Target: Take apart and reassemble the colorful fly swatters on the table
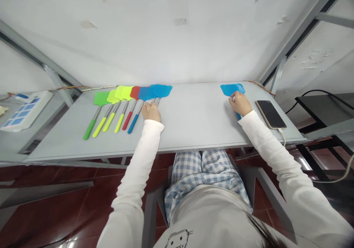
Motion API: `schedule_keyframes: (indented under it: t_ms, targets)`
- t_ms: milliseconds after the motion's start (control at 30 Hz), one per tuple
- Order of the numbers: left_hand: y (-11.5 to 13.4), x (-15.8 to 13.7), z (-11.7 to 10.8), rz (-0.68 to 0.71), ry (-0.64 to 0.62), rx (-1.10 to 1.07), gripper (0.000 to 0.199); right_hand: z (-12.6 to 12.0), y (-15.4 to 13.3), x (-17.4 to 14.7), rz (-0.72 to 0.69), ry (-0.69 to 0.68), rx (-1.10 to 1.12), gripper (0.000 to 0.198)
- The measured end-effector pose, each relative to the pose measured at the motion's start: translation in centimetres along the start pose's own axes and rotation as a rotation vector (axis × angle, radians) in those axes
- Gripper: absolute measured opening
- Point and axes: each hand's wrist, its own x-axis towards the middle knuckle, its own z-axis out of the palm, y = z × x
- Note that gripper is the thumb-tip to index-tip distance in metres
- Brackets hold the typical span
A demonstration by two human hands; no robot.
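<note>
A row of fly swatters lies fanned on the grey table, heads toward the wall: a green fly swatter (101, 98), several yellow ones (126, 92), a red one (135, 92) and overlapping blue ones (162, 90). My left hand (151, 112) is closed over the shafts of the rightmost blue swatters; their handles are hidden beneath it and my sleeve. Farther right, my right hand (240, 103) pinches the shaft of a separate blue fly swatter (231, 89), just below its head. Part of that swatter's blue handle shows under my hand.
A phone (271, 114) with a white charging cable lies right of my right hand. The table (193, 130) meets a white wall at the back. Metal frame posts (277, 76) stand at both sides. At far left is a white power strip (27, 109).
</note>
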Motion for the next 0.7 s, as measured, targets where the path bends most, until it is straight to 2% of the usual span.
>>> schedule_keyframes:
  t_ms: [100,167,200,300,400,533,700]
  targets:
    - [2.0,0.1,0.5,-0.041,-0.043,0.09,0.041,0.0,-3.5,-0.1,-0.331,-0.094,0.057,0.028]
    - [3.9,-0.2,1.1,0.058,-0.097,0.092,0.04,0.3,-6.4,-0.1,-0.527,-0.131,0.091,0.031]
    - [4.8,-0.4,1.3,0.129,-0.126,0.08,0.04,0.7,-7.8,-0.1,-0.572,-0.098,0.102,0.036]
    - [7.5,-0.8,2.0,0.337,-0.193,0.058,0.042,2.1,-11.2,0.5,-0.613,0.035,0.071,0.044]
    - [9.0,-0.1,2.4,0.493,-0.211,0.077,0.035,3.7,-12.3,1.7,-0.648,0.092,0.009,0.04]
    - [9.8,1.8,3.4,0.568,-0.07,0.075,0.025,4.6,-11.2,3.4,-0.633,0.139,-0.045,0.032]
    - [10.0,2.6,5.2,0.698,0.112,-0.026,0.03,4.4,-9.8,3.8,-0.536,0.227,-0.077,0.03]
